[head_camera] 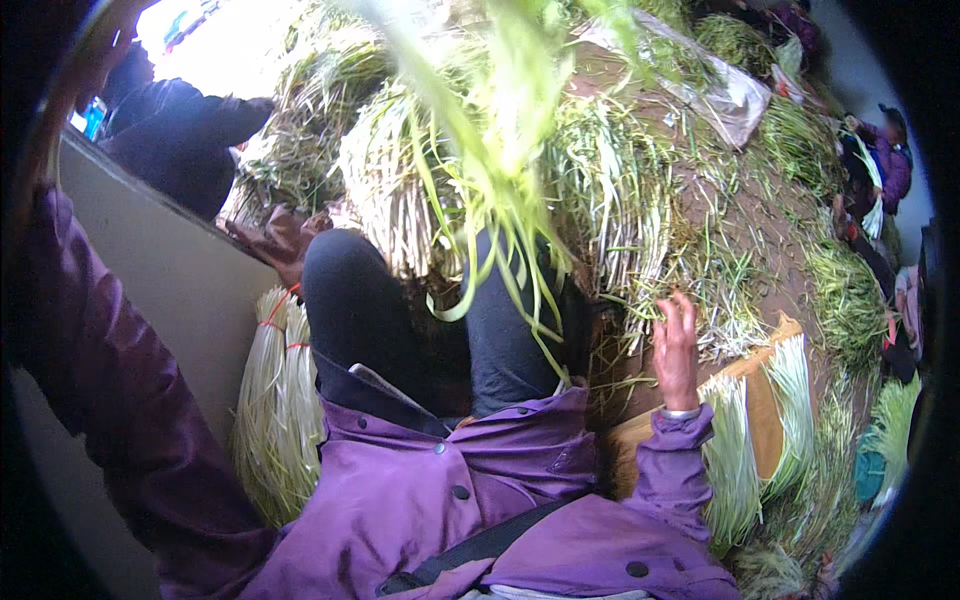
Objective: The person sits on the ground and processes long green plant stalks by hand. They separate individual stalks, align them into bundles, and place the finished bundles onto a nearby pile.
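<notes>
My right hand point(677, 352) is held above the littered ground to the right of my knees, fingers a little apart and holding nothing. My left sleeve point(112, 322) rises along the left rim. A blurred part of my left hand or wrist point(94, 56) shows there, too cut off to read its grip. Blurred yellow-green leaves point(517, 135) hang close to the camera and trail over my right knee; what holds them is out of view. Beyond my knees stands a thick bunch of long leafy stalks point(397, 180), with another heap of stalks point(607, 195) to its right.
Pale bundles point(277, 405) tied with red bands stand by a low wall point(165, 255) at left. Trimmed bunches point(731, 450) lie on a brown board or sheet point(761, 420) at right. A plastic sheet point(720, 97) lies farther off. A person point(889, 161) holds stalks at far right.
</notes>
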The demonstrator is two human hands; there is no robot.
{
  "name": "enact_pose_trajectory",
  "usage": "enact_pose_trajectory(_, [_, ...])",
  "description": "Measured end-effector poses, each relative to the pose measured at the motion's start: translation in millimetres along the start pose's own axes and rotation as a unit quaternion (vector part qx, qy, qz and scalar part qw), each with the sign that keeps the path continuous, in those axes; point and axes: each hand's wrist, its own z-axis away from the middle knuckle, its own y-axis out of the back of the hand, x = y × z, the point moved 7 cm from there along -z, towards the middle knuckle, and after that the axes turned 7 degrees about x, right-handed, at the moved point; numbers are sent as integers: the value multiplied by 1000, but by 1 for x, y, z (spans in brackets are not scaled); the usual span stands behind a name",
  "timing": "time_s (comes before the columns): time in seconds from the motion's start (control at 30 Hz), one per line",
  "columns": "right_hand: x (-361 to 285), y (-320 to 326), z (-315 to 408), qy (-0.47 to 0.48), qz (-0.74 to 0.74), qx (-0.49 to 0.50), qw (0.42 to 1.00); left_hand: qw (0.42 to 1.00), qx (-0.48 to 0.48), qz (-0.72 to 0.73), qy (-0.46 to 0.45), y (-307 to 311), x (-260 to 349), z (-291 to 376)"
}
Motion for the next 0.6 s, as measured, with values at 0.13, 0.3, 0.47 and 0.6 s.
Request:
enact_pose_trajectory(0.13, [23,3,40,-46,-5,-16,999,986,103,-102,-76,-1,15,-48])
enact_pose_trajectory(0.3, [44,-9,77,-102,-92,-50,989,980,137,-114,-83,-9,33,-44])
enact_pose_trajectory(0.47, [80,-25,102,-194,-75,-125,970,996,-41,-76,40,-54,47,47])
enact_pose_trajectory(0.6, [93,-16,108,-121,-4,-91,989,988,-111,-50,91,-105,66,141])
